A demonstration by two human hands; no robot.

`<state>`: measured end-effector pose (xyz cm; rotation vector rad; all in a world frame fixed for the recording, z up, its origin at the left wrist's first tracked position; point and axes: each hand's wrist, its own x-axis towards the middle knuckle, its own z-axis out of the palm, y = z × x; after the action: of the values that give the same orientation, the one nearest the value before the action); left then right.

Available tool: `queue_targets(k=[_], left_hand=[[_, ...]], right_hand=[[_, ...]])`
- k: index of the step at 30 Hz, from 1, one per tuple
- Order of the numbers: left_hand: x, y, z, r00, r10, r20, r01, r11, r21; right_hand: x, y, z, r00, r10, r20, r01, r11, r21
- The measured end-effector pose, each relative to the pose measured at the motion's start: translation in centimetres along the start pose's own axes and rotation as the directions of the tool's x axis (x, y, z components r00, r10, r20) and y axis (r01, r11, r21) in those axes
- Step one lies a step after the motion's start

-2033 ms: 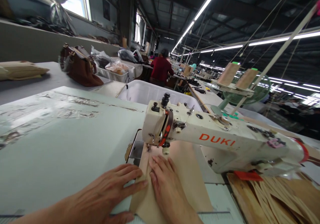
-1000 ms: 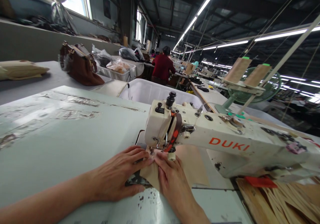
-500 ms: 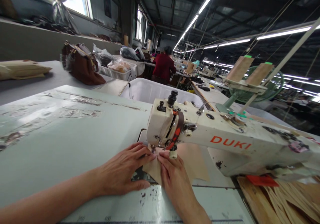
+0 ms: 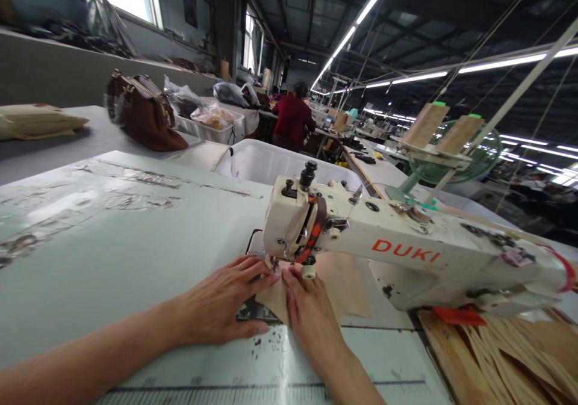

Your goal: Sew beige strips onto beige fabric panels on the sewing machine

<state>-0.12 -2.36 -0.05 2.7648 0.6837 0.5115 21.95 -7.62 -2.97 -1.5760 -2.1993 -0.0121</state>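
A beige piece of material (image 4: 345,284), leather or fabric, lies flat under the needle end of a cream sewing machine (image 4: 356,227) marked DUKI. My left hand (image 4: 226,299) rests at its left edge, fingers stretched out flat and fingertips close beside the presser foot (image 4: 274,265). Just right of the foot, my right hand (image 4: 311,309) lies on the piece with its fingers extended and pressing down. Both hands' fingertips nearly meet at the foot. The needle point and the stitch line are hidden by the fingers and machine head.
A white plastic tub (image 4: 289,158) stands behind the machine. Two thread cones (image 4: 424,125) and a green fan (image 4: 474,152) are at the right. Beige strips (image 4: 506,351) lie on a wooden board. A brown handbag (image 4: 147,119) sits back left. A person in red (image 4: 294,119) sits farther off.
The view has shifted slightly, so the machine appears a little higher and further left. My hands stay at the presser foot on the beige piece, nearly unchanged.
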Motion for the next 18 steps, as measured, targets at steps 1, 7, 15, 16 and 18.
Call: queue_targets(k=[1,7,15,16,18], left_hand=[[0.0,0.0,0.0,1.000,0.001,-0.007,-0.001,1.000,-0.003],[0.0,0.3,-0.1,1.000,-0.004,-0.008,0.004,1.000,-0.013],[0.0,0.0,0.1,1.000,-0.011,0.004,0.011,1.000,0.028],[0.0,-0.1,0.2,1.000,-0.008,0.011,0.008,1.000,0.029],[-0.1,-0.1,0.3,1.000,-0.001,0.017,0.001,1.000,0.023]], right_hand=[[0.1,0.0,-0.1,1.000,0.001,0.006,-0.001,1.000,0.000],[-0.1,-0.8,-0.9,0.999,-0.043,0.031,0.040,0.994,0.102],[0.6,0.2,-3.6,0.996,-0.004,0.093,-0.016,0.977,0.212],[1.4,0.9,-3.9,0.996,-0.002,0.090,-0.012,0.989,0.150],[3.5,2.3,-4.0,0.998,-0.019,0.059,0.017,0.999,0.031]])
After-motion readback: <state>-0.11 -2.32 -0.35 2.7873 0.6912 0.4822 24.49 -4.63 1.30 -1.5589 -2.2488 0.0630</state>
